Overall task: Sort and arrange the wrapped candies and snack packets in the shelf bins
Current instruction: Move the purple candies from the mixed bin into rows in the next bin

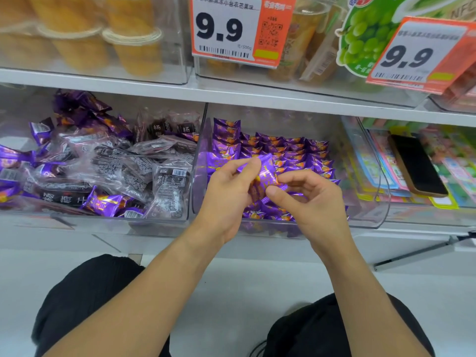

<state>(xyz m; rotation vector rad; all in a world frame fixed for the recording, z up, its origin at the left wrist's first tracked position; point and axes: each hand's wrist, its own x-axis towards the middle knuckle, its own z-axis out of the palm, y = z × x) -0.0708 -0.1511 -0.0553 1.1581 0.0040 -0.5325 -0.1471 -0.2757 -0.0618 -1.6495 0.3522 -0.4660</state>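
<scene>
on the far left we see the left bin [103, 222], a clear box holding a loose jumble of purple candies [103, 202] and clear packets [144, 163] with dark contents. next right, the middle bin [371, 217] holds purple candies in neat rows [283, 150]. over its near part our left hand [226, 191] grips a small stack of purple candies [265, 176], thumb curled over the top. our right hand [314, 199] meets it from the right, thumb and forefinger pinching the stack's near edge, the other fingers loosely curled. further right, a phone [417, 166] lies on colourful packets [453, 161] in the right bin [425, 217]. above, price tags [231, 29] read 9.9.
</scene>
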